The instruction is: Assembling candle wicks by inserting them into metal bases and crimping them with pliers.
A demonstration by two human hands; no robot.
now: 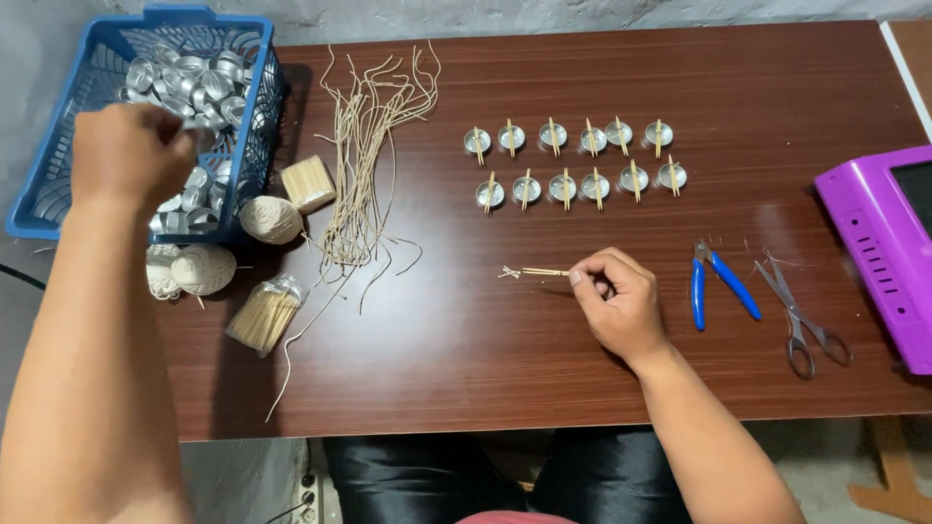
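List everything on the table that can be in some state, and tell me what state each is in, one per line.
Left hand: closed on a small metal cup over the blue basket.
Right hand: pinching a pair of sticks holding a wick.
Blue basket: partly filled with empty metal cups.
Twelve cups: in two rows, sticks laid across each.
Pliers: open.
Scissors: slightly open.
Cut wicks: loose pile.

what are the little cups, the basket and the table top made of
Little cups: thin shiny metal, probably aluminium, going by the silver glare. Basket: blue plastic, moulded lattice walls. Table top: dark reddish wood grain, likely laminate given its even, slightly glossy look.
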